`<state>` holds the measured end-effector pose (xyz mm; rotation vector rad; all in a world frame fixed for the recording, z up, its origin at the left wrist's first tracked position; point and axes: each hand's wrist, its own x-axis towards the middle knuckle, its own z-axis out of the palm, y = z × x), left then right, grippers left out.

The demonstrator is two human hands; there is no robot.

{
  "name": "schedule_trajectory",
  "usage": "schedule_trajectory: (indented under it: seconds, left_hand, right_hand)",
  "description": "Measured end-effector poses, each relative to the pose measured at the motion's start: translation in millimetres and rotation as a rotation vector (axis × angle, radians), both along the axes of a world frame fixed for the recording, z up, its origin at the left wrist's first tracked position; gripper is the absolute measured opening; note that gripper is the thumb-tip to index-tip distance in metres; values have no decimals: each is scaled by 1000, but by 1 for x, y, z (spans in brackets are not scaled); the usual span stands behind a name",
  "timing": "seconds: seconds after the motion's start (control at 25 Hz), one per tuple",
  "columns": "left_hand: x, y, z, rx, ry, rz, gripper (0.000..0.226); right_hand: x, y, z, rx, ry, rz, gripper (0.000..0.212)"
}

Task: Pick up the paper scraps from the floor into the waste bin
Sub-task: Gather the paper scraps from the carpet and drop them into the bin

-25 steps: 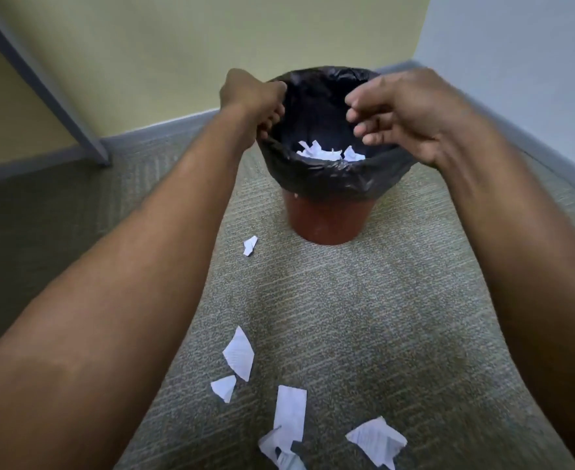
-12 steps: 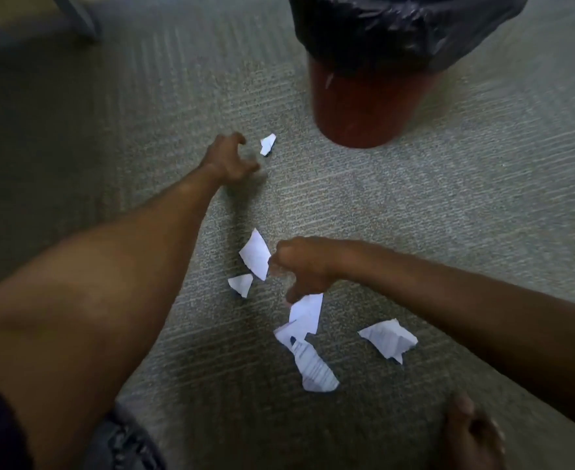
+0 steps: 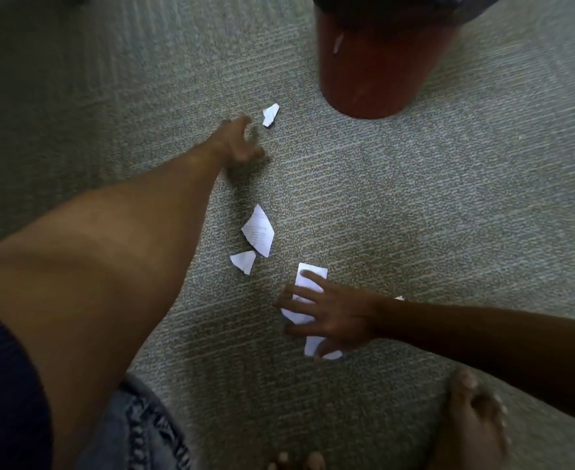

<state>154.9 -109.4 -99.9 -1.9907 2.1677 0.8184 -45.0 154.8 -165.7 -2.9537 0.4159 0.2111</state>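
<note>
My right hand [image 3: 330, 313] is spread open, fingers splayed flat over a cluster of scraps [image 3: 308, 283] on the carpet [image 3: 415, 215] — pressing on them, not yet closed around any. My left hand [image 3: 240, 144] is stretched far forward with loosely curled, open fingers, just beside a small scrap [image 3: 270, 114] but not touching it, and it holds nothing. Between the two hands lie a larger torn piece [image 3: 259, 230] and a little triangle [image 3: 244, 261], nearly touching each other. The waste bin [image 3: 377, 69], red with a black liner, stands beyond the small scrap at the top of the view; my bare foot [image 3: 469, 418] shows at the bottom right. I judge this as the gathering step: next I need to draw the right fingers together to bunch the paper, pinch the small scrap with the left, then lift both to the bin. Compared with half a second ago, the right hand has gone from a loose fist above the scraps to flat on top of them, and the left has opened slightly — the scraps themselves lie in the same arrangement.
</note>
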Motion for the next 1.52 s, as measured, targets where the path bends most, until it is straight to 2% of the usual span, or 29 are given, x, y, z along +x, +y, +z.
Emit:
schedule_trajectory:
  seconds: [0.12, 0.28, 0.4, 0.56, 0.64, 0.72, 0.84, 0.96, 1.24, 1.32, 1.4, 1.52]
  left_hand:
    - [2, 3, -7, 53, -12, 22, 75]
    - [-5, -1, -10, 65, -18, 19, 60]
    - [-11, 4, -8, 157, -75, -67, 80]
    - [-8, 35, 1, 297, -148, -332, 117]
    - [-3, 59, 4, 320, -193, -528, 121]
    - [0, 85, 4, 364, -291, -659, 125]
    - [1, 121, 0, 348, -390, -664, 128]
    - [5, 141, -4, 242, -371, -638, 110]
    - [22, 157, -10, 15, -297, -648, 67]
    - [26, 160, -13, -21, -230, -615, 53]
    - [28, 161, -15, 0, -141, -487, 35]
    - [27, 163, -15, 1, -111, -421, 19]
  right_hand:
    - [-13, -17, -7, -155, -207, -57, 26]
    - [-25, -73, 8, -291, -193, -246, 18]
    - [-38, -95, 19, -176, -97, -421, 33]
    - [-48, -84, 20, 23, 164, -631, 97]
    - [-41, -73, 17, 67, 223, -707, 112]
    - [-24, -65, 15, 111, 202, -786, 109]
    - [1, -63, 17, 132, 108, -863, 78]
    - [11, -64, 21, 75, 10, -769, 45]
    - [8, -83, 30, 187, -112, -789, 50]
    - [8, -89, 32, 242, -148, -836, 43]
    - [9, -95, 39, 326, -228, -945, 29]
    - [15, -121, 71, 449, -326, -1129, 13]
